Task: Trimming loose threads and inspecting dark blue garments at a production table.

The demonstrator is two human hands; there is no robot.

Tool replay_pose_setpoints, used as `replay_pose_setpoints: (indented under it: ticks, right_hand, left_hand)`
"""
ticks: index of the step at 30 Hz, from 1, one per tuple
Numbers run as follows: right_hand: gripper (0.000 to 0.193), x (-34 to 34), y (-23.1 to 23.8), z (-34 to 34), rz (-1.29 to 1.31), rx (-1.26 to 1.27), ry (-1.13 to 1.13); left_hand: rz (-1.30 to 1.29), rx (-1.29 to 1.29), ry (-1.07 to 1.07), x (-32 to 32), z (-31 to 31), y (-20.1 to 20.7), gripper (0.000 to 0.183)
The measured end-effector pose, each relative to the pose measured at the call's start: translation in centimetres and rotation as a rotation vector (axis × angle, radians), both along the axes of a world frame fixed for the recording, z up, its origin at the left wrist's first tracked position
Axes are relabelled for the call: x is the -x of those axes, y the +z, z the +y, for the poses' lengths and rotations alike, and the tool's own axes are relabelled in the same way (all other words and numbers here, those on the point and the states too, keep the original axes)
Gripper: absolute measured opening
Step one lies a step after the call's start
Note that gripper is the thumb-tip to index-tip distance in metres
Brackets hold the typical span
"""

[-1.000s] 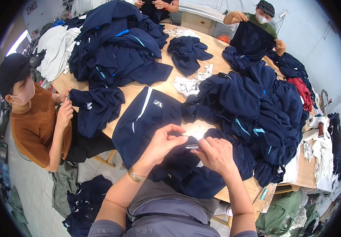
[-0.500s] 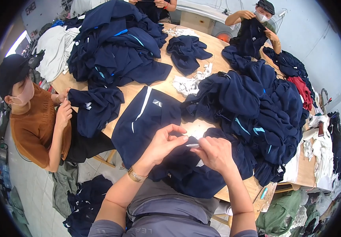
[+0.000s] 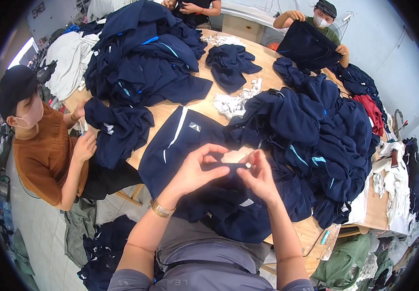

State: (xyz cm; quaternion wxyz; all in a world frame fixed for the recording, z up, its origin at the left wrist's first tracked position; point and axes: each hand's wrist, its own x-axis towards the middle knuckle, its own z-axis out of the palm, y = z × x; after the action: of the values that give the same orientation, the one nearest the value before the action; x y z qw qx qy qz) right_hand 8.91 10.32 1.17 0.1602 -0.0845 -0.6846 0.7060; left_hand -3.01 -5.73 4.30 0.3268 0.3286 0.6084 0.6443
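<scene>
Left hand (image 3: 195, 172): its grip is narrow, thumb and fingers holding an edge of the navy garment (image 3: 229, 191).
Right hand (image 3: 258, 177): its thumb rests at the same edge, fingers curled and partly blurred; whether this grip is pinched on cloth, one cannot tell.
Navy garment: raised between the two hands in front of the person, the rest draped below over the near side of the desk (image 3: 202, 103).
Striped cloth (image 3: 185, 138): lies just beyond the left hand, a white stripe along it; whether it joins the held piece is unclear.
Progress: the held garment seems mid-handling, with both hands at its edge; no finished stack can be made out.
Right heap (image 3: 311, 131): crumpled navy clothes, near the right hand; sorted or waiting, one cannot tell.
White scraps (image 3: 231, 105): lie beside that heap.
Left heap (image 3: 136, 63): taller, farther off, equally unsettled in status.
Far co-worker (image 3: 328, 31): spreads a dark cloth (image 3: 311, 48).
</scene>
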Motion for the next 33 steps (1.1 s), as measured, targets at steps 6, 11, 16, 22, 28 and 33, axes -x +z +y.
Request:
replay_pose_setpoints:
  ticks: [6,11,16,22,28,33]
  right_hand:
    - [0.032,-1.6,-1.3,-1.5,0.299,-0.818,-0.321]
    - [0.03,-4.6,-8.4,-4.0,0.188,-0.761,-0.437]
    - [0.028,-6.8,-12.3,-6.4,0.005,-0.598,-0.496]
    - [0.026,-6.8,-12.4,-6.7,0.06,-0.659,-0.509]
    - [0.027,-7.5,-10.4,-5.0,0.019,-0.605,-0.708]
    - [0.027,-7.7,-9.6,-3.1,0.041,-0.504,-0.801]
  left_hand:
    - [0.922,-0.113,0.322,-0.9,-1.7,-2.4,0.027]
    - [1.149,0.001,0.308,-2.9,-4.2,-8.1,0.022]
    - [1.076,0.172,0.311,-4.3,-6.2,-11.8,0.022]
    - [1.002,0.21,0.273,-4.9,-6.8,-12.5,0.023]
    - [0.815,0.015,0.127,-4.0,-6.4,-9.9,0.04]
    - [0.725,0.096,0.502,3.2,0.6,-9.7,0.015]
